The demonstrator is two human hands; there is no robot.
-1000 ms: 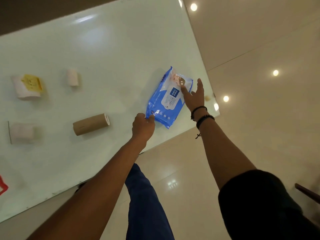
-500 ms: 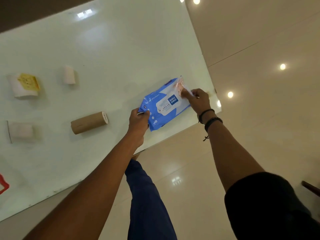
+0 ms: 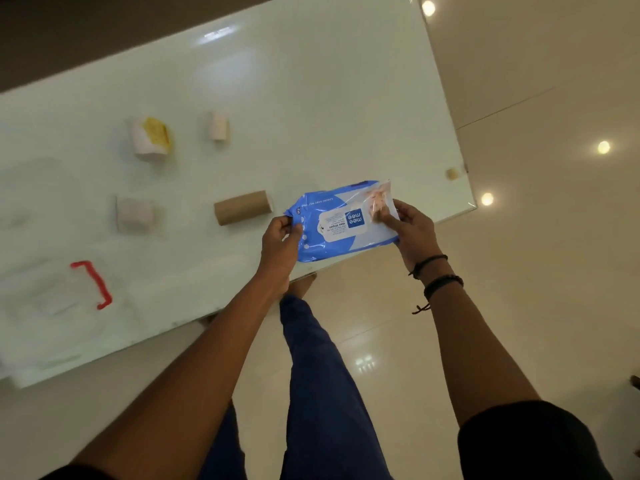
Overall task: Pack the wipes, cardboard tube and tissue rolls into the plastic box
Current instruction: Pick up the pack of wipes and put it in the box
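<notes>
At the far left of the white table [image 3: 311, 98] sits the clear plastic box [image 3: 52, 299], hard to make out apart from its red handle [image 3: 93, 284]; the wipes pack must travel there, so the carry should stay level, pass above the other items, and lower flat onto the box floor to leave room for the rest. Moving right, a tissue roll with a yellow label [image 3: 150, 140], a smaller roll [image 3: 218, 125], a third roll [image 3: 134, 213] and the cardboard tube [image 3: 242, 207] lie loose, none packed yet. The left hand [image 3: 280, 244] is closed on the near-left end of the blue wipes pack [image 3: 341, 221], which is held at the table's near edge, just right of the tube. The right hand [image 3: 412, 233] pinches its right end, thumb on top.
</notes>
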